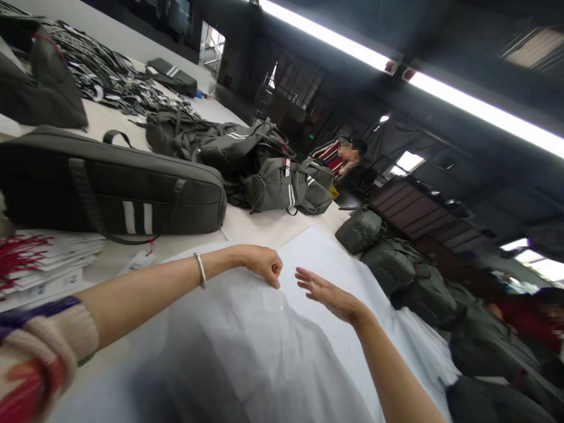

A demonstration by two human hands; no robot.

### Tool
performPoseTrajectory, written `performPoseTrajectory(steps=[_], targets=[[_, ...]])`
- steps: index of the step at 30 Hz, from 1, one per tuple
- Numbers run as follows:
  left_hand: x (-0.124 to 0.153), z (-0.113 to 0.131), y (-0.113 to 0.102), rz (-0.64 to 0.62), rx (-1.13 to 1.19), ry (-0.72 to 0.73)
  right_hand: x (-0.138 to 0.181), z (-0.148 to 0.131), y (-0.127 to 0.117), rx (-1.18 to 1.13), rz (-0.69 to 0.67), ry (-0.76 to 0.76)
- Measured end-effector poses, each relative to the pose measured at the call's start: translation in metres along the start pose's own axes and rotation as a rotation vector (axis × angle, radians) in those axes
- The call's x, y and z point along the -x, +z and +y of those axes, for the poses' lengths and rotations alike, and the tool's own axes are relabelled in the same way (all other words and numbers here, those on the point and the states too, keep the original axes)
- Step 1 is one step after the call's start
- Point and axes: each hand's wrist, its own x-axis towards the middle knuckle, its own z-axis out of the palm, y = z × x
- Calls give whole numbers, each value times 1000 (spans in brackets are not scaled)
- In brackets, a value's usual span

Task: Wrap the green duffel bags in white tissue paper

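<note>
Nearest, on the pale table, a thin whitish film, wrinkled and raised like a mound, with a dark shade at lower left, too blurred to tell. At the upper border of this film, the left hand, curled closed, with thumb and fingers pinching it; on the same wrist, a silver bracelet. Near to it, the right hand, released, with fingers extended, above a pale sheet. To the left, a stack of white tags with red strings, just before a long dark grey bag with two white stripes. Along the right, a row of dark bags. Farther, a heap of grey bags; at far left, many black-and-white straps. Deepest, a person in a striped top.
</note>
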Motion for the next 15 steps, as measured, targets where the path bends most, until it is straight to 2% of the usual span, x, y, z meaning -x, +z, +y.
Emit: performPoseTrajectory(steps=[1,2,3,5,7,8,9,10,12,13,14,15], targets=[[3,4,-2,18,-32,-5,2,-7,8,28,-46,43],[9,10,-3,89,-81,0,4,-12,17,75,-71,109],[19,17,-4,215,-148,27,7,-16,23,123,-47,167],[48,33,3,600,-266,156,20,-17,26,149,129,177],[89,43,28,988,-200,265,50,-9,16,64,337,93],[111,43,49,1108,-54,235,71,-2,8,19,388,65],[132,40,77,1146,119,118,94,6,1,-12,389,56],[150,34,111,1075,293,-12,117,15,-4,-25,343,54],[173,17,188,699,621,-251,155,31,-5,-5,213,60],[177,10,226,472,780,-389,167,37,0,24,156,75],[175,7,261,321,917,-534,175,42,8,64,121,109],[169,7,289,245,957,-561,178,46,17,108,101,156]])
